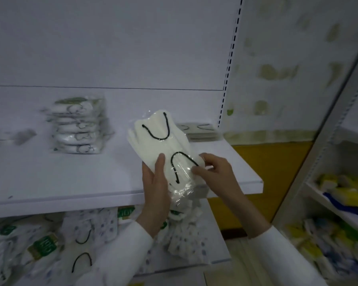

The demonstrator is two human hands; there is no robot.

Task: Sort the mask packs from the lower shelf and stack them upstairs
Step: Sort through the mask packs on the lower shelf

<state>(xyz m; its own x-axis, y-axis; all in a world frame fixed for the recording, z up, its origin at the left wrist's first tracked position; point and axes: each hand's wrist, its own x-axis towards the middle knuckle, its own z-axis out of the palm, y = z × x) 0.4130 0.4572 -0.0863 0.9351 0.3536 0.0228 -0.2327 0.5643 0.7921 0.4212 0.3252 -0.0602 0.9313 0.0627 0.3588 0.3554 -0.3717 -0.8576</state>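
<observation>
A clear-wrapped pack of white masks with black ear loops (163,145) is held up in front of the upper shelf (70,174). My left hand (156,186) grips its lower left side, thumb on the front. My right hand (215,172) pinches its lower right edge. On the upper shelf stand a stack of green-printed mask packs (78,129) at the left and a low flat stack of packs (201,132) at the back right. The lower shelf (219,261) holds a loose heap of mixed mask packs (50,242).
A slotted shelf upright (229,65) runs down the back panel at the right. Another white rack (339,203) with yellow and blue goods stands at the far right. A small grey item (24,136) lies at the upper shelf's left. Yellow wall and floor show between the racks.
</observation>
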